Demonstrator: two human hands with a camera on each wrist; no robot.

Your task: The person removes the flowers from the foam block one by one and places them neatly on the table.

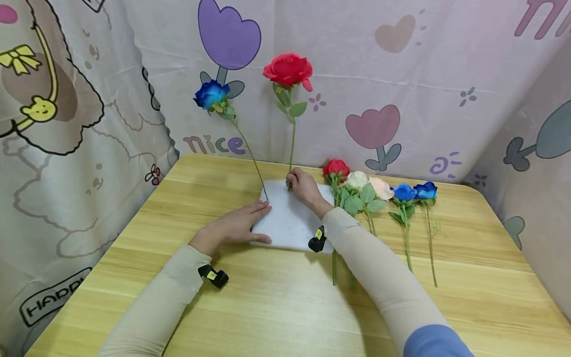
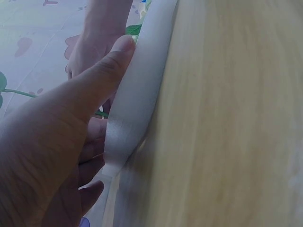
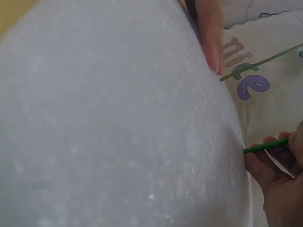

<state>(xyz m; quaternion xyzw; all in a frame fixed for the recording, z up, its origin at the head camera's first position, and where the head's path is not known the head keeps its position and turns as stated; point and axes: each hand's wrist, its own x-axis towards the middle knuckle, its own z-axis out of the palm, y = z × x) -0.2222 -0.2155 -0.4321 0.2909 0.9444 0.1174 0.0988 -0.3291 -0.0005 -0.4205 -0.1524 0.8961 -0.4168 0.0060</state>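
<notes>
A white foam block point(image 1: 292, 223) lies on the table. My right hand point(image 1: 305, 188) pinches the green stem of a tall red rose point(image 1: 289, 70) low down. In the right wrist view that stem point(image 3: 265, 146) meets the foam's surface between the fingertips and thumb. My left hand point(image 1: 238, 222) rests on the block's left side, fingers outstretched, thumb point(image 2: 111, 64) spread towards its front edge. Just beyond those fingers a blue rose point(image 1: 211, 94) stands in the foam, tilted left.
Right of the block lie a red rose point(image 1: 336, 168), a white rose point(image 1: 357, 180), a pale pink rose point(image 1: 381, 188) and two blue roses, one nearer point(image 1: 404, 192) and one at the far right point(image 1: 426, 190). A printed cloth point(image 1: 330, 124) hangs behind the wooden table point(image 1: 267, 307).
</notes>
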